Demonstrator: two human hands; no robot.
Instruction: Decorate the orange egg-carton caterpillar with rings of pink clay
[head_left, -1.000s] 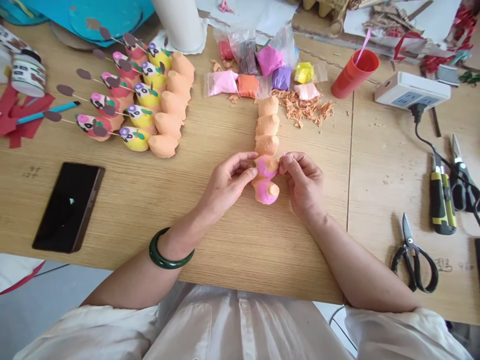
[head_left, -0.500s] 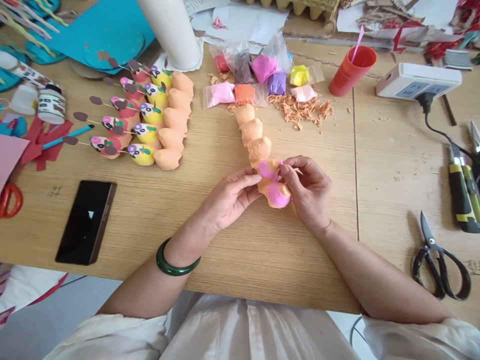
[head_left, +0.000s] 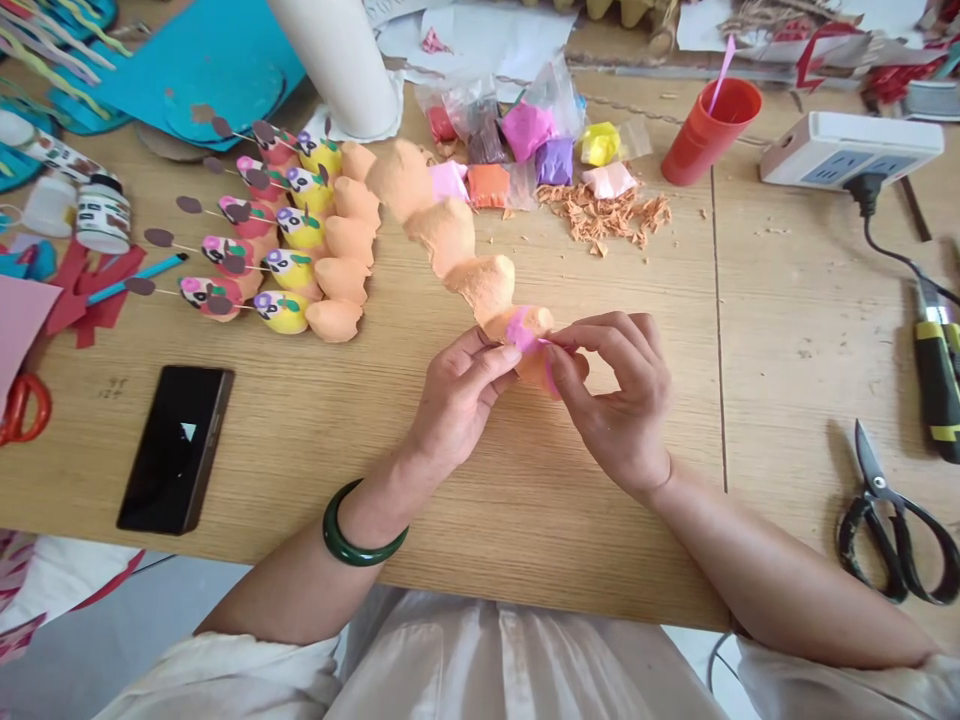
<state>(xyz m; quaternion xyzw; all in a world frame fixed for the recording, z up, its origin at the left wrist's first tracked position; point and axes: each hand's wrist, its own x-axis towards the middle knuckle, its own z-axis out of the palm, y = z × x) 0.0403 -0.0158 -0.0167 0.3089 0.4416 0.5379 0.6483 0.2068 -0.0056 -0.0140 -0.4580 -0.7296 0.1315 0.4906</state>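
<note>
1. Orange egg-cup chain: held above the wooden table, mid-table. Long axis runs from the hands diagonally to far left; far end just beside the row of orange cups.
2. Pink clay: sheet on the near-end cups, between both hands.
3. Left hand: wrist on the near side, green bangle on forearm. Fingers curled narrow, gripping the chain's near end.
4. Right hand: raised, knuckles up. Thumb and forefinger pinched narrow on the clay edge.
5. Far: clay packets. Left: black smartphone. Right: black-handled scissors.
</note>
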